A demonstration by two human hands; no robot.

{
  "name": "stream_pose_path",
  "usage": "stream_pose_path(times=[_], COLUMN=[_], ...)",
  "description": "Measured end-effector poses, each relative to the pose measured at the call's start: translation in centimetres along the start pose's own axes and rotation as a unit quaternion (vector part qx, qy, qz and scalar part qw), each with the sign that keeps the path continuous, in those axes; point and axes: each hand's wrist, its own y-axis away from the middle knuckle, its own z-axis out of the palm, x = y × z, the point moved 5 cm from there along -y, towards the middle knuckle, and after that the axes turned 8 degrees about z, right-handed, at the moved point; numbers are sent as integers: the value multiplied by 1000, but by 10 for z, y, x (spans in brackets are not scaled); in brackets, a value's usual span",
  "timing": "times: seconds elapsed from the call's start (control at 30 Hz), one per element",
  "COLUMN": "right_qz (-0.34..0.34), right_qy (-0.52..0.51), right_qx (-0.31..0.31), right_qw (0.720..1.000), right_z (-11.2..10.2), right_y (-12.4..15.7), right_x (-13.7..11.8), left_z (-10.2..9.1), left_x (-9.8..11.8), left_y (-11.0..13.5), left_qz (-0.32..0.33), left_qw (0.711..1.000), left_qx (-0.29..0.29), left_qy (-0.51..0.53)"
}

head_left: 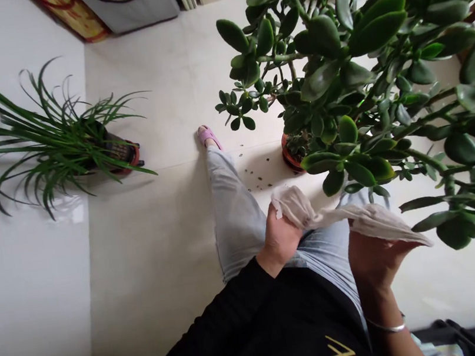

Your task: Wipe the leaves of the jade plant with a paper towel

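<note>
A thin, crumpled whitish cloth (pixel 380 221) stretches between my two hands, twisted narrow in its middle. My left hand (pixel 280 236) is closed around one bunched end, above my lap. The other end lies over my right hand (pixel 374 256), whose fingers are partly covered by it but grip the cloth. Close by on the right rises a large jade plant (pixel 324 40) with thick green leaves, some of them just beyond my right hand. Its reddish pot (pixel 291 158) shows on the floor under the foliage.
A long-leaved potted plant (pixel 53 140) stands by the white wall (pixel 21 282) on the left. Small dark bits (pixel 259 179) lie scattered on the pale floor (pixel 152 262) near my leg. A grey front-loading machine (pixel 136 8) is at the far end. Dark items (pixel 448 331) sit at the lower right.
</note>
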Motion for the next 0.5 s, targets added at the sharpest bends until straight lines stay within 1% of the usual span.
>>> stream_pose_path(times=[0.1,0.13,0.23,0.33,0.43,0.5], right_qz=[66,78,96,101,107,112], right_qy=[-36,-49,-75,-39,6,10], right_qx=[-37,-41,-38,-34,-21,-13], right_qw=[997,995,992,994,994,994], right_z=[2,1,-4,-5,-6,-8], right_y=[-10,-12,-17,-16,-13,-11], right_x=[-3,-4,-5,-2,3,7], left_z=[4,5,8,11,8,3], left_x=[20,27,45,58,65,65], left_y=[-1,-2,-2,0,3,3], left_qz=[67,85,119,142,154,132], left_qw=[997,996,992,988,987,991], left_qx=[-16,-24,-47,-54,-24,10], left_qy=[18,19,-3,-30,-27,-26])
